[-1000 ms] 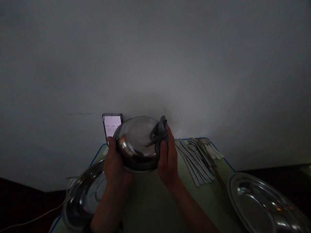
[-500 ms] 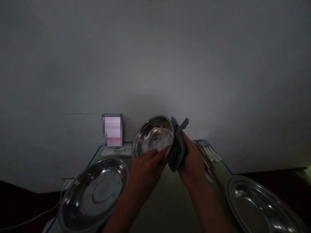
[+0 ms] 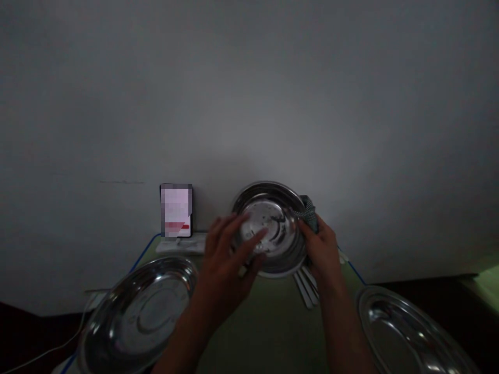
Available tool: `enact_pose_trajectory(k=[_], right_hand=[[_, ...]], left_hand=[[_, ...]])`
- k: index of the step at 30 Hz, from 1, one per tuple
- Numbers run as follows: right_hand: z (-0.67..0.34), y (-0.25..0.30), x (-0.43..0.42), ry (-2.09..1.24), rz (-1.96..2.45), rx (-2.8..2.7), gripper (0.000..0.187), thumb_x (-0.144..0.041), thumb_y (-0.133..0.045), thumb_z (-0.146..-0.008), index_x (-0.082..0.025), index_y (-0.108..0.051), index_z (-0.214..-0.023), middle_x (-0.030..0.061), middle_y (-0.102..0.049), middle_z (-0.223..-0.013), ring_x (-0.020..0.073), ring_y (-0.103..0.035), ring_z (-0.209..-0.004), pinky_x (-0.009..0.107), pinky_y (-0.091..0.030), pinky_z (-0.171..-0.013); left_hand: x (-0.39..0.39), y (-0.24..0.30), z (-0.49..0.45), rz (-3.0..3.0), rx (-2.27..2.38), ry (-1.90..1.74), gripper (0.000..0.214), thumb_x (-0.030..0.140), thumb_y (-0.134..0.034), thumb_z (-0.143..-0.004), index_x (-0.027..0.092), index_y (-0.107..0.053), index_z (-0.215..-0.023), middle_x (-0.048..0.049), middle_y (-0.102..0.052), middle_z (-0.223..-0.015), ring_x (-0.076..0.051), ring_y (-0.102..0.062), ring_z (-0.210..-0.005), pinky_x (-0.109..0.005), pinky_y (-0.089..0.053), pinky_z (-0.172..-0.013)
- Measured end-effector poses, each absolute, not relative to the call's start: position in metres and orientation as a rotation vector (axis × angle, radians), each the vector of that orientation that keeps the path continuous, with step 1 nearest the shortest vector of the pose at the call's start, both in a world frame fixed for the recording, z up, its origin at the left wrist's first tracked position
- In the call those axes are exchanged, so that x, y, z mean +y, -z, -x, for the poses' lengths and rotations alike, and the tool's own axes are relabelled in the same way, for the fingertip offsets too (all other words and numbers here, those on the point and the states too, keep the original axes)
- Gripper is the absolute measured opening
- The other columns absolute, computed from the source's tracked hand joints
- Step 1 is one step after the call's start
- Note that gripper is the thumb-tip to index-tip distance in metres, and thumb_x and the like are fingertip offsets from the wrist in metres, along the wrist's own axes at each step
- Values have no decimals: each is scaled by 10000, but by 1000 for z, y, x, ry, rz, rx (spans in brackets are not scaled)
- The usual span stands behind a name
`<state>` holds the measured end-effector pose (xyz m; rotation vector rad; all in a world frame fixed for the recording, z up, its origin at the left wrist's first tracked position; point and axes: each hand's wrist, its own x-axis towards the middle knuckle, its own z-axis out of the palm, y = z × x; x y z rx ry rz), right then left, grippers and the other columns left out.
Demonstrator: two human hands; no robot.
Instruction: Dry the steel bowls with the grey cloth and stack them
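A shiny steel bowl [image 3: 280, 205] is held up over the table, its inside turned toward me. My right hand [image 3: 323, 246] grips its right rim, thumb on the inner side. A dark checked cloth [image 3: 311, 210] is pinched there between hand and rim. My left hand [image 3: 226, 257] is at the bowl's left side with its fingers spread in front of the opening; whether they touch the metal I cannot tell. Dark reflections or marks show on the bowl's bottom. Below the bowl, several utensil handles [image 3: 306, 288] lie on the table, their other ends hidden.
A large steel basin [image 3: 144, 306] stands on the table's left, another steel basin [image 3: 413, 327] on the right. At the back a phone [image 3: 176, 210] leans against the wall [image 3: 249, 104], by a white flat packet [image 3: 181, 244]. A white cable [image 3: 47, 353] runs at lower left.
The bowl has moved right and turned to face me more fully. My left hand has let go of its rim and spread its fingers. The cloth has shifted right with my right hand.
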<state>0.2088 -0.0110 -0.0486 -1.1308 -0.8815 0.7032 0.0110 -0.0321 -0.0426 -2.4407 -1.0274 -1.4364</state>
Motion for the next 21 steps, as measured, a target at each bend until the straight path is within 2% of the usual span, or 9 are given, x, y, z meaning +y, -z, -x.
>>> enact_pose_trajectory(k=[2, 4, 7, 9, 11, 15, 17, 19, 21], right_hand=[[-211, 46, -13, -808, 1086, -835, 368, -361, -692, -701, -174, -676, -1018, 26, -743, -849, 203, -661, -747, 344, -506, -730], [-206, 44, -15, -871, 1060, -859, 369, -366, -691, -713, -180, -678, -1032, 30, -746, -876, 208, -669, -777, 356, -509, -761], [-192, 45, -15, -851, 1059, -959, 358, -413, -653, -770, -195, -683, -1053, 46, -743, -954, 228, -667, -909, 388, -488, -861], [-185, 48, -12, -784, 1107, -1018, 366, -467, -598, -816, -204, -684, -1057, 59, -733, -1010, 241, -648, -991, 411, -465, -912], [-183, 49, -11, -704, 1195, -1051, 410, -520, -534, -849, -200, -683, -1058, 76, -722, -1049, 253, -634, -1024, 430, -450, -935], [-185, 38, -19, -438, 1305, -913, 527, -565, -452, -875, -193, -607, -1214, 106, -668, -1183, 270, -598, -1100, 449, -414, -982], [-181, 30, -28, -330, 1309, -806, 574, -573, -431, -882, -212, -527, -1319, 108, -605, -1296, 276, -562, -1172, 444, -400, -1005], [-170, 27, -34, -336, 1322, -755, 620, -590, -424, -881, -208, -482, -1366, 116, -564, -1353, 287, -531, -1228, 445, -394, -1022], [-154, 31, -35, -432, 1315, -806, 658, -616, -424, -876, -181, -490, -1366, 131, -573, -1342, 298, -507, -1265, 454, -390, -1042]], left_hand=[[-29, 38, -5, 2349, -1298, 1823, 526, 277, -637, -837, 287, -499, -1345, -97, -412, -1488, -285, -339, -1386, -524, -297, -1121], [-27, 34, -2, 2301, -1569, 2386, 537, 386, -638, -821, 266, -515, -1330, -88, -459, -1464, -282, -371, -1378, -477, -308, -1127], [-27, 27, -4, 2095, -1842, 3129, 419, 541, -603, -781, 205, -693, -1014, -97, -712, -1104, -313, -540, -1238, -431, -450, -1023], [-28, 24, -6, 1850, -1949, 3465, 409, 573, -621, -737, 187, -712, -839, -91, -744, -822, -330, -637, -1088, -420, -534, -907], [-28, 23, -7, 1559, -1945, 3734, 357, 528, -659, -720, 187, -716, -812, -64, -730, -716, -302, -685, -970, -387, -564, -844], [-24, 24, -5, 1312, -1796, 3863, 315, 461, -634, -763, 192, -716, -906, -47, -751, -816, -259, -698, -920, -350, -575, -826], [-21, 28, -5, 1439, -1745, 3793, 351, 410, -641, -770, 212, -690, -1056, -42, -756, -941, -261, -683, -990, -347, -569, -846], [-21, 32, -7, 1697, -1597, 3715, 541, 357, -670, -754, 265, -575, -1279, -33, -712, -1159, -265, -639, -1107, -352, -548, -895], [-23, 39, -13, 1971, -1413, 3626, 725, 371, -674, -758, 310, -409, -1430, -36, -589, -1372, -273, -566, -1224, -375, -508, -965]])
